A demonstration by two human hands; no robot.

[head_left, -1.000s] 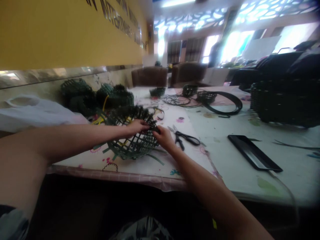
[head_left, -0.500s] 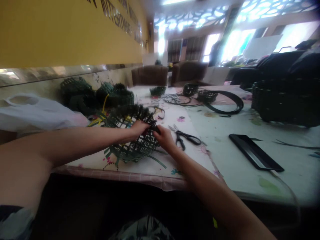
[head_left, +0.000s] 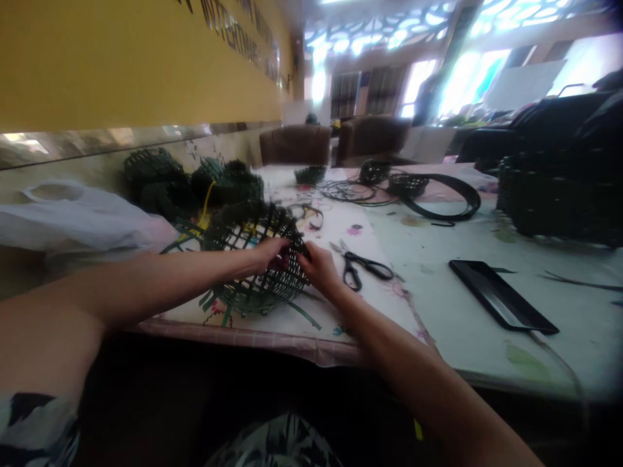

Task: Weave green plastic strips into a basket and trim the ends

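Far left of the left hand [head_left: 271,254] lies one white plastic bag [head_left: 73,217], and beyond that hand sit two dark green woven clumps [head_left: 195,181]. The left hand is curled and closed on the rim of one dark green woven plastic-strip basket [head_left: 265,292], which rests on a floral-printed surface [head_left: 374,311] just below both hands. The right hand [head_left: 318,269] is also curled, pinching the same rim beside the left. Just right of it lie one pair of black-handled scissors [head_left: 363,269] and, further off, one flat black strip [head_left: 501,295]. Beyond the right hand are three small dark woven pieces [head_left: 374,172] and one black strip coil [head_left: 438,207]. Farthest right sits one large dark woven basket [head_left: 559,201]. A slackened pinch could let the strips spring loose; a sideways slip could knock the scissors.
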